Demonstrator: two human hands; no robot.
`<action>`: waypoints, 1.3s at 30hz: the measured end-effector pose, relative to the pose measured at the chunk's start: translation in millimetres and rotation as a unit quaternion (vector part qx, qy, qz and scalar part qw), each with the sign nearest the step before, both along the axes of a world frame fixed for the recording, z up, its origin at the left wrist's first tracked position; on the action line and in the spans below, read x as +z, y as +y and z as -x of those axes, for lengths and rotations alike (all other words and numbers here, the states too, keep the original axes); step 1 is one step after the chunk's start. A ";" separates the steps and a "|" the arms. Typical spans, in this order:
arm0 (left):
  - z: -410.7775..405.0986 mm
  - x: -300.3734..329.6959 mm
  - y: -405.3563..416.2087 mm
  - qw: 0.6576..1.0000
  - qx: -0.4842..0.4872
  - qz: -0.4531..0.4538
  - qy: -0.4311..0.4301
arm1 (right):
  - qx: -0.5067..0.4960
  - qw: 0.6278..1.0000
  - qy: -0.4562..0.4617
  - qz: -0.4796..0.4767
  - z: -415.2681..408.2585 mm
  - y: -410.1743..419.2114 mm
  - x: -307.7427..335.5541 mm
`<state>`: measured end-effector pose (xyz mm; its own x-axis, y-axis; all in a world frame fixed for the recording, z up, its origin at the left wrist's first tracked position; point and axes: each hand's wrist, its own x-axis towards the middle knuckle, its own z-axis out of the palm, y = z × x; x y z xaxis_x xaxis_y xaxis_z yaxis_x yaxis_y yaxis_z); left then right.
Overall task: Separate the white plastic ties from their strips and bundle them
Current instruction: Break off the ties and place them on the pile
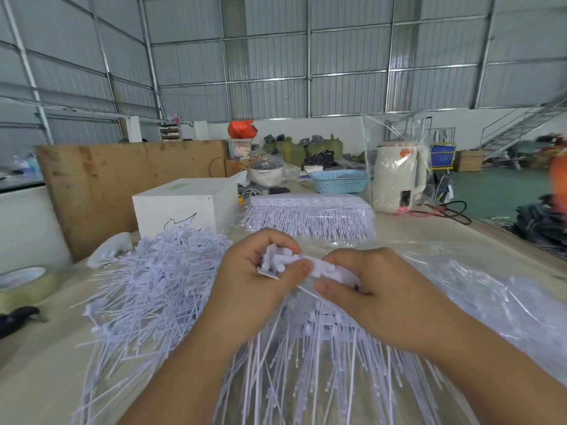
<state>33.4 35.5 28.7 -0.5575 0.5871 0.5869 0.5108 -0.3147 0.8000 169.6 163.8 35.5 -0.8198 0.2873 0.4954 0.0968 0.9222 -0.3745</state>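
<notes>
Tie heap [147,286] beside white box [184,207]

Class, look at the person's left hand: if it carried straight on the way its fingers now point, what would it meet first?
The left hand points rightward, so it would most likely meet the right hand first; both already grip the same strip of ties, though depth is unclear.

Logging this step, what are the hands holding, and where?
Both hands, left hand and right hand, grip a bunch of white ties at its head end.
</notes>
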 end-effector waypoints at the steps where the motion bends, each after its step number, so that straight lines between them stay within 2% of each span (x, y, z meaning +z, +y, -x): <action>1: 0.9 0.4 0.1 1.000 0.018 -0.008 -0.012 | -0.021 1.000 -0.014 -0.008 -1.7 1.4 1.7; 4: -1.6 2.4 2.3 0.996 0.049 -0.039 -0.062 | -0.062 0.998 0.008 -0.001 -2.3 -1.7 2.5; 7: -5.9 5.2 8.7 0.983 0.056 -0.099 -0.144 | -0.088 0.990 0.111 0.009 4.4 -12.4 -3.3; 10: -13.7 8.4 11.4 0.971 0.078 -0.131 -0.183 | -0.103 0.977 0.188 -0.008 13.5 -25.2 -12.1; 16: 4.7 9.3 1.4 0.929 0.063 -0.121 -0.344 | -0.102 0.945 0.300 -0.081 9.5 -30.0 -4.7; 18: 13.3 9.4 -4.1 0.947 0.079 -0.115 -0.290 | -0.061 0.958 0.267 -0.084 6.9 -26.3 -3.4; 21: 9.3 11.4 -5.7 0.984 0.084 -0.092 -0.128 | -0.007 0.986 0.151 -0.066 9.6 -21.2 -7.9; 24: 4.1 11.5 -3.6 0.996 0.047 -0.060 -0.036 | 0.007 0.994 0.094 -0.054 12.2 -13.9 -10.3; 28: 4.5 11.2 -6.4 1.000 -0.022 -0.010 -0.015 | 0.027 0.994 0.101 -0.015 11.1 -7.8 -9.3; 34: 5.9 7.6 -5.5 0.994 -0.105 0.010 -0.009 | 0.028 0.992 0.121 0.017 11.5 -11.8 -6.5; 37: 2.7 4.0 -2.7 0.997 -0.077 0.015 0.017 | 0.046 0.993 0.111 0.018 12.4 -11.9 -7.7; 39: 1.5 3.7 0.9 0.999 -0.051 -0.004 0.006 | 0.076 0.989 0.106 0.069 9.3 -10.5 -5.2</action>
